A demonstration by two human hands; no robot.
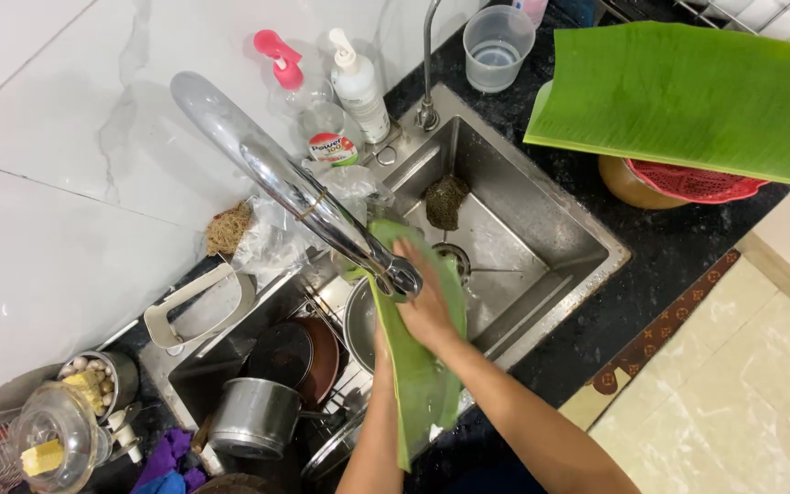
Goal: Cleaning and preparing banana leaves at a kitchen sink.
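Head view: rinsing step, judging by pose. Leaf (418,366) over sink (541,242) under tap (308,201). Right hand (427,306) flat on leaf, rubbing; left hand (382,352) beneath, grip hidden. Next: turning leaf, steady support needed.

Polished chrome faucet (294,187), mirror-glossy, upper centre. Brushed stainless sink (541,242), dull satin sheen, wet. Waxy green banana leaf (418,366), smooth, finely ribbed, wet gloss, at centre under right hand (427,306). Second leaf (697,96) upper right, matt with fine parallel veins. Speckled black stone countertop (678,242), polished. White marble-look wall (66,137), glossy, grey veining. Clear plastic cup (497,46), translucent. White plastic pump bottle (360,87), smooth. Red plastic basket (697,181), perforated. Steel pot (256,416) lower left, brushed. Coarse fibrous scrubber (446,201) in sink.
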